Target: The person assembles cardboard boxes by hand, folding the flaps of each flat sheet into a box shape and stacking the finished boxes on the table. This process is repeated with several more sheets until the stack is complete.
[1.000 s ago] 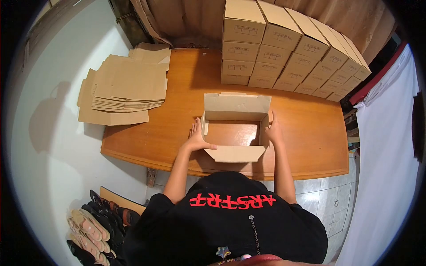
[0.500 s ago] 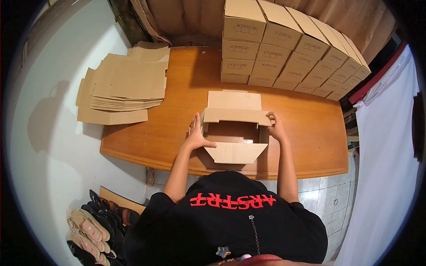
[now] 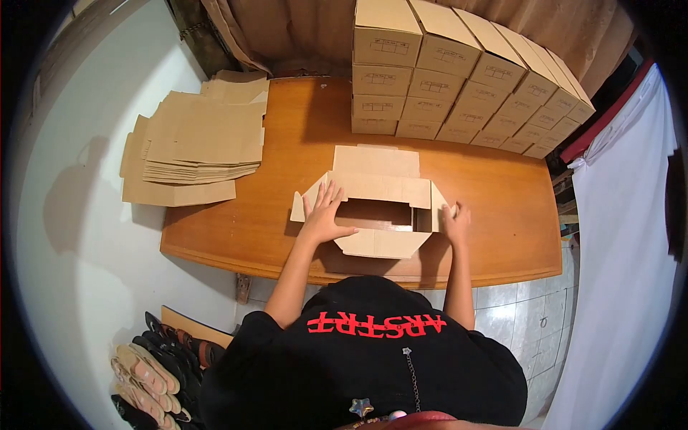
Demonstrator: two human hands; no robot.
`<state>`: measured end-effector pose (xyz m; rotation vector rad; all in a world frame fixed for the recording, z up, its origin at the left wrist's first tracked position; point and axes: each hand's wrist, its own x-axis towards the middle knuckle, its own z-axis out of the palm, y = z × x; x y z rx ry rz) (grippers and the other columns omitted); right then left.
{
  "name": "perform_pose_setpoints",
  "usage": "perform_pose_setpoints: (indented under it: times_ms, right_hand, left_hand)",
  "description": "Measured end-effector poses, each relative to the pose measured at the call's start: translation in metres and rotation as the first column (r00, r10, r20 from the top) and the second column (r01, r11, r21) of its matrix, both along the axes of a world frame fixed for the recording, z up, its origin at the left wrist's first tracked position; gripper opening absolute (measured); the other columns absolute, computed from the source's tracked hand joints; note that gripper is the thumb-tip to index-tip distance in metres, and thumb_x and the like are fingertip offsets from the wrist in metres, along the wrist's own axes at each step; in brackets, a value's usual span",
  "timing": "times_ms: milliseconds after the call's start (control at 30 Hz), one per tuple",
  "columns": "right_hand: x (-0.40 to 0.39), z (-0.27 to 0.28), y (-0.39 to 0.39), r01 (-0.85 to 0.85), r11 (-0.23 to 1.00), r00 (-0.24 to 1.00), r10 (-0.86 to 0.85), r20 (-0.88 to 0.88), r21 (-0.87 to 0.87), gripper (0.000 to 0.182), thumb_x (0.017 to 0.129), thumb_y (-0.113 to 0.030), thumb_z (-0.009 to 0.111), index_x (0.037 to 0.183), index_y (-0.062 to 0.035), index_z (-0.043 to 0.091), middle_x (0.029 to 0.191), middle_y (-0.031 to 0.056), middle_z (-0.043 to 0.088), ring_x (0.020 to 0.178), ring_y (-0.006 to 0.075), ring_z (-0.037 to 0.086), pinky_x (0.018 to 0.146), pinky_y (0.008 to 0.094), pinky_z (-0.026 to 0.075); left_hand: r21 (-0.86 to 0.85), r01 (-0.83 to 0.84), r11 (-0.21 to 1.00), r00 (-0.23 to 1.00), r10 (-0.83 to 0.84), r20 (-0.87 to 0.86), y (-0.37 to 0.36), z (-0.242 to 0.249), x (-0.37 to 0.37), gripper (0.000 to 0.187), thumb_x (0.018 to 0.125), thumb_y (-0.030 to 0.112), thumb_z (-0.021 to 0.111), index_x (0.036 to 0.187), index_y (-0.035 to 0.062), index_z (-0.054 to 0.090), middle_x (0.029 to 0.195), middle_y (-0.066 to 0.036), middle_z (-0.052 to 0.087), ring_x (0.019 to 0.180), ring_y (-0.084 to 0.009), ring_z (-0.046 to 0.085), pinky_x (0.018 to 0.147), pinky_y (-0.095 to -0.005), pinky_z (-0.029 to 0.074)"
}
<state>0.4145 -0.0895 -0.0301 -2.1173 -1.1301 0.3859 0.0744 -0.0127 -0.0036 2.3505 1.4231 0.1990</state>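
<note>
Left hand point(image 3: 324, 218) lies spread flat on the left flap of the cardboard box point(image 3: 376, 208), mid-table near the person. Light, bendy board, best pressed along creases. Right hand point(image 3: 456, 221) seemingly flat against its right flap.

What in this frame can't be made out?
Head view only:
- Printed labels on the stacked boxes: too small to read.
- Inside of the open box: shadowed, partly covered by its flaps.
- Left hand palm contact: hidden beneath the hand.
- Shoes: cut by the lens edge.
</note>
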Motion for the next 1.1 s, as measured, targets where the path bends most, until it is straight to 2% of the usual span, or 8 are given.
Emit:
perform_pose_setpoints:
  times_ms: [67, 267, 367, 567, 767, 867, 1000, 1100]
  right_hand:
    - [0.024, 0.006, -0.003, 0.0, 0.966, 0.901, -0.111, -0.42, -0.257, 0.049, 0.085, -0.04, 0.054, 0.111, 0.0011, 0.054, 0.103, 0.0161, 0.057, 0.098, 0.0248, 0.054, 0.082, 0.0349, 0.044]
    - [0.013, 0.025, -0.004, -0.004, 0.973, 0.597, 0.187, -0.78, 0.23, 0.03, 0.092, -0.029, 0.045, 0.105, -0.0057, 0.059, 0.105, 0.005, 0.06, 0.094, 0.0131, 0.055, 0.077, 0.0296, 0.045]
    - [-0.01, 0.018, 0.017, -0.205, 0.963, 0.75, 0.268, -0.604, 0.172, 0.023, 0.084, -0.014, 0.058, 0.105, -0.0061, 0.057, 0.117, 0.0087, 0.051, 0.105, 0.0189, 0.05, 0.084, 0.0335, 0.044]
    - [-0.064, 0.011, 0.041, -0.194, 0.977, 0.98, 0.188, 0.068, 0.085, 0.075, 0.067, -0.014, 0.074, 0.129, -0.0042, 0.033, 0.126, 0.0217, 0.035, 0.108, 0.0371, 0.049, 0.086, 0.0419, 0.046]
    - [-0.078, 0.023, 0.044, -0.088, 0.986, 0.982, 0.11, 0.154, -0.143, 0.083, 0.066, -0.013, 0.074, 0.133, -0.0084, 0.025, 0.127, 0.0228, 0.034, 0.1, 0.0399, 0.054, 0.08, 0.0445, 0.048]
    - [-0.08, 0.024, 0.043, -0.078, 0.987, 0.98, 0.101, 0.17, -0.137, 0.083, 0.066, -0.013, 0.074, 0.133, -0.009, 0.025, 0.127, 0.0229, 0.035, 0.098, 0.0395, 0.055, 0.078, 0.0444, 0.049]
    - [-0.082, 0.028, 0.042, -0.089, 0.986, 0.979, 0.112, 0.171, -0.139, 0.085, 0.064, -0.018, 0.075, 0.132, -0.0087, 0.025, 0.125, 0.0234, 0.036, 0.097, 0.0402, 0.056, 0.078, 0.0446, 0.049]
    - [-0.083, 0.031, 0.04, -0.096, 0.987, 0.979, 0.117, 0.165, -0.131, 0.088, 0.061, -0.024, 0.076, 0.132, -0.0085, 0.025, 0.124, 0.0238, 0.036, 0.096, 0.0409, 0.055, 0.078, 0.0451, 0.049]
  left_hand:
    - [0.008, -0.012, 1.0, 0.999, 0.013, -0.05, -0.003, -0.001, 0.004, 0.113, 0.053, 0.068, 0.065, 0.142, 0.0113, 0.023, 0.15, -0.01, 0.008, 0.138, -0.0287, 0.001, 0.104, -0.0612, -0.005]
    - [-0.014, -0.013, 1.0, 0.999, 0.012, -0.041, -0.003, 0.0, 0.006, 0.113, 0.054, 0.07, 0.064, 0.142, 0.0112, 0.023, 0.15, -0.011, 0.006, 0.138, -0.0294, -0.002, 0.102, -0.0633, -0.006]
    - [0.012, -0.013, 1.0, 0.999, 0.013, -0.032, -0.004, -0.004, 0.005, 0.113, 0.054, 0.07, 0.064, 0.142, 0.0113, 0.024, 0.15, -0.011, 0.007, 0.138, -0.0295, -0.002, 0.102, -0.0638, -0.006]
    - [0.037, -0.017, 0.999, 0.999, 0.018, -0.041, -0.005, -0.004, 0.005, 0.11, 0.056, 0.068, 0.064, 0.141, 0.0113, 0.025, 0.15, -0.012, 0.008, 0.138, -0.03, -0.003, 0.102, -0.0638, -0.006]
    - [0.014, -0.072, 0.997, 0.99, 0.07, 0.12, -0.005, -0.004, -0.002, 0.103, 0.061, 0.063, 0.065, 0.14, 0.0087, 0.027, 0.15, -0.014, 0.006, 0.138, -0.0335, -0.002, 0.103, -0.0622, -0.004]
    - [0.027, -0.384, 0.923, 0.921, 0.38, 0.088, -0.003, -0.002, -0.013, 0.095, 0.07, 0.059, 0.061, 0.14, 0.0076, 0.024, 0.149, -0.017, 0.004, 0.137, -0.0365, -0.002, 0.103, -0.0614, -0.002]
    - [-0.125, -0.665, 0.736, 0.743, 0.67, -0.004, 0.003, 0.016, -0.033, 0.079, 0.077, 0.053, 0.057, 0.135, 0.0054, 0.034, 0.137, -0.023, 0.035, 0.129, -0.0382, 0.028, 0.104, -0.0565, 0.015]
    - [-0.243, -0.576, 0.78, 0.736, 0.625, 0.262, 0.007, 0.025, -0.044, 0.062, 0.081, 0.049, 0.055, 0.122, 0.0024, 0.05, 0.112, -0.023, 0.057, 0.112, -0.0326, 0.051, 0.096, -0.0457, 0.036]
